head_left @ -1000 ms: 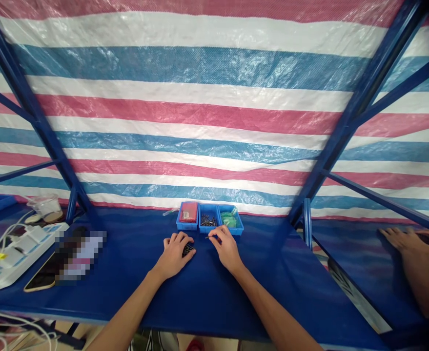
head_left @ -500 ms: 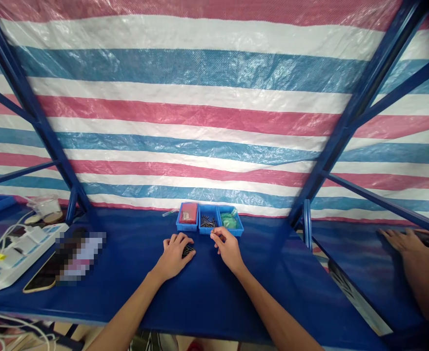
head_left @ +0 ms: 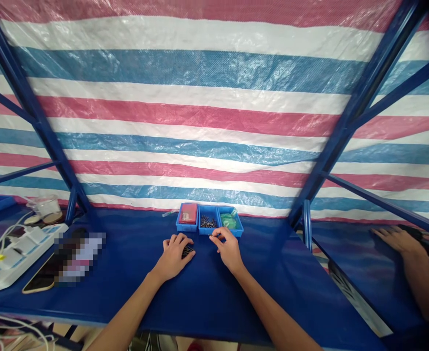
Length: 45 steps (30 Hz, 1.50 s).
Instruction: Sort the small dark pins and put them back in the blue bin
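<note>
My left hand (head_left: 172, 256) rests on the blue table with its fingers curled around a small pile of dark screws (head_left: 187, 251), partly hidden by the palm and thumb. To its right, my right hand (head_left: 228, 249) is held just in front of the middle bin, thumb and forefinger pinched together. A tiny thing seems to be at those fingertips, too small to name. The middle blue bin (head_left: 208, 230) contains dark screws (head_left: 207, 222). Joined at its left is a blue bin with a red packet (head_left: 188, 213), and at its right one with green pieces in clear plastic (head_left: 230, 220).
A white power strip (head_left: 27, 251) with cables, a phone (head_left: 40, 278) and a clear plastic cup (head_left: 49, 207) are at the left. Blue metal posts (head_left: 340, 131) flank the table (head_left: 199, 307). Another person's hand (head_left: 397, 239) lies on the neighbouring table at right.
My right hand's fingertips have shifted slightly, still pinched by the middle bin. My left hand stays in place. The other person's hand has moved a little to the left.
</note>
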{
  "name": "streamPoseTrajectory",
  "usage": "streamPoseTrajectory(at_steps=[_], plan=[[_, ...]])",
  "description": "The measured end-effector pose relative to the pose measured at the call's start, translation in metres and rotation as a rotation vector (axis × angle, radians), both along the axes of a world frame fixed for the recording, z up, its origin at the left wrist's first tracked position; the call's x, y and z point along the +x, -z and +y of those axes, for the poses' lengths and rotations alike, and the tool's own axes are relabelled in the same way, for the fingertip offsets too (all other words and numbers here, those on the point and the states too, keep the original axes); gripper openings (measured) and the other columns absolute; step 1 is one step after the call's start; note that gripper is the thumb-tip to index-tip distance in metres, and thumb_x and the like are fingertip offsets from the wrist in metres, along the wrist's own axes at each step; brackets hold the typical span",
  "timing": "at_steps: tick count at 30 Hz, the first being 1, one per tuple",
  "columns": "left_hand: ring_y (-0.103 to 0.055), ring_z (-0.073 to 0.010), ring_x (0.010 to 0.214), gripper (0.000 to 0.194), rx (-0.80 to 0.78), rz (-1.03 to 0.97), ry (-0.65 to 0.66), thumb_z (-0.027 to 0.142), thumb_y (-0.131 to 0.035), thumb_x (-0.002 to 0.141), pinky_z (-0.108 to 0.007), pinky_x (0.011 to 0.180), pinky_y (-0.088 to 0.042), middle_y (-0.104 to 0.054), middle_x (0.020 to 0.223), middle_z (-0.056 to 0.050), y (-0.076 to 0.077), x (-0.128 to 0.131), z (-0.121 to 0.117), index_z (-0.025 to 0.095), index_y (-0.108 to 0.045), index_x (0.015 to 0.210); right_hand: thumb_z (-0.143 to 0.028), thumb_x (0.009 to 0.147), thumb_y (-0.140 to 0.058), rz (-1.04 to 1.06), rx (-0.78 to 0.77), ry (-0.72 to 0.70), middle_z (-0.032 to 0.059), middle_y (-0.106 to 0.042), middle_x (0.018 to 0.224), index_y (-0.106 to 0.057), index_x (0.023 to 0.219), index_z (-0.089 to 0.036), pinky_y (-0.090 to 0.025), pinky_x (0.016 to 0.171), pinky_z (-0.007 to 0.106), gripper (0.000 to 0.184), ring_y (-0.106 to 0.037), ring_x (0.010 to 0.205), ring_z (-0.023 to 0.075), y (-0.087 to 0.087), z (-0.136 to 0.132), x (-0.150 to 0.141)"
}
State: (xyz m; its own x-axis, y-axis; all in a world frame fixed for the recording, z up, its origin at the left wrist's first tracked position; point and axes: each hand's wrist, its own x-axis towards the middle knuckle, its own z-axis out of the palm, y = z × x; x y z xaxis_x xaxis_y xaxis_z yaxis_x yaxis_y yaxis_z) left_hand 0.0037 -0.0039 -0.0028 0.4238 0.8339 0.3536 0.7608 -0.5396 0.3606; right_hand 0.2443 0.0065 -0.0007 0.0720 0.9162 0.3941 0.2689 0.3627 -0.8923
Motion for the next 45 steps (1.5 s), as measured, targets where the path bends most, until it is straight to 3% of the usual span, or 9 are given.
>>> streamPoseTrajectory(at_steps=[3, 9, 17, 22, 28, 36, 42, 45], plan=[[-0.054, -0.0283, 0.113, 0.027, 0.009, 0.003, -0.009, 0.047, -0.052, 0.104, -0.049, 0.098, -0.040, -0.061, 0.121, -0.005, 0.0009, -0.0004, 0.0005, 0.032, -0.063, 0.123, -0.054, 0.088, -0.069, 0.073, -0.061, -0.032, 0.0045, -0.069, 0.094, -0.068, 0.089, -0.025, -0.052, 0.045, 0.026, 0.030, -0.061, 0.072, 0.0198, 0.0011, 0.0004, -0.0002], [-0.053, -0.0286, 0.114, 0.028, 0.004, 0.003, -0.004, 0.049, -0.051, 0.105, -0.049, 0.098, -0.041, -0.061, 0.122, -0.005, 0.0004, -0.0008, 0.0005, 0.032, -0.063, 0.124, -0.058, 0.086, -0.072, 0.056, 0.033, 0.048, 0.0048, -0.064, 0.094, -0.071, 0.084, -0.023, -0.049, 0.040, 0.023, 0.035, -0.057, 0.069, 0.0174, 0.0010, 0.0024, 0.0017], [-0.054, -0.0284, 0.114, 0.028, 0.004, 0.007, -0.008, 0.050, -0.050, 0.105, -0.050, 0.098, -0.040, -0.061, 0.122, -0.005, 0.0014, -0.0009, 0.0008, 0.033, -0.063, 0.123, -0.055, 0.090, -0.068, 0.100, -0.004, 0.008, 0.0070, -0.066, 0.100, -0.075, 0.095, -0.023, -0.052, 0.043, 0.023, 0.033, -0.064, 0.076, 0.0201, -0.0006, 0.0010, 0.0016], [-0.054, -0.0285, 0.114, 0.028, -0.006, 0.007, -0.011, 0.050, -0.050, 0.105, -0.051, 0.098, -0.040, -0.061, 0.122, -0.005, 0.0003, -0.0007, -0.0001, 0.032, -0.063, 0.123, -0.057, 0.094, -0.063, 0.129, -0.110, -0.006, 0.0029, -0.067, 0.077, -0.074, 0.107, -0.022, -0.051, 0.043, 0.024, 0.039, -0.062, 0.058, 0.0166, 0.0014, 0.0014, 0.0024], [-0.053, -0.0285, 0.113, 0.028, -0.005, 0.002, -0.010, 0.049, -0.049, 0.105, -0.051, 0.098, -0.040, -0.061, 0.122, -0.006, -0.0020, -0.0009, -0.0004, 0.032, -0.063, 0.123, -0.061, 0.088, -0.070, 0.125, -0.109, 0.024, 0.0020, -0.067, 0.081, -0.066, 0.091, -0.023, -0.045, 0.041, 0.024, 0.039, -0.059, 0.057, 0.0158, 0.0011, 0.0010, 0.0005], [-0.054, -0.0280, 0.113, 0.029, 0.007, 0.005, -0.012, 0.051, -0.048, 0.106, -0.049, 0.097, -0.041, -0.061, 0.121, -0.006, 0.0018, -0.0011, 0.0012, 0.032, -0.063, 0.123, -0.050, 0.091, -0.070, -0.110, 0.130, 0.102, 0.0021, -0.063, 0.087, -0.066, 0.080, -0.022, -0.052, 0.071, 0.031, 0.030, -0.055, 0.071, 0.0170, -0.0016, 0.0004, 0.0027], [-0.054, -0.0284, 0.114, 0.026, 0.015, 0.002, -0.010, 0.048, -0.051, 0.105, -0.050, 0.097, -0.040, -0.061, 0.122, -0.005, 0.0032, -0.0013, 0.0017, 0.032, -0.063, 0.122, -0.058, 0.093, -0.065, 0.017, 0.004, -0.005, 0.0068, -0.068, 0.102, -0.074, 0.095, -0.024, -0.050, 0.047, 0.026, 0.036, -0.065, 0.073, 0.0201, -0.0002, 0.0002, 0.0016], [-0.054, -0.0284, 0.114, 0.026, 0.007, 0.002, -0.012, 0.048, -0.052, 0.105, -0.050, 0.097, -0.039, -0.061, 0.122, -0.005, 0.0023, -0.0013, 0.0014, 0.032, -0.062, 0.122, -0.059, 0.095, -0.061, 0.062, -0.086, -0.011, 0.0031, -0.068, 0.082, -0.074, 0.103, -0.023, -0.049, 0.045, 0.025, 0.039, -0.061, 0.058, 0.0166, 0.0000, -0.0002, 0.0019]])
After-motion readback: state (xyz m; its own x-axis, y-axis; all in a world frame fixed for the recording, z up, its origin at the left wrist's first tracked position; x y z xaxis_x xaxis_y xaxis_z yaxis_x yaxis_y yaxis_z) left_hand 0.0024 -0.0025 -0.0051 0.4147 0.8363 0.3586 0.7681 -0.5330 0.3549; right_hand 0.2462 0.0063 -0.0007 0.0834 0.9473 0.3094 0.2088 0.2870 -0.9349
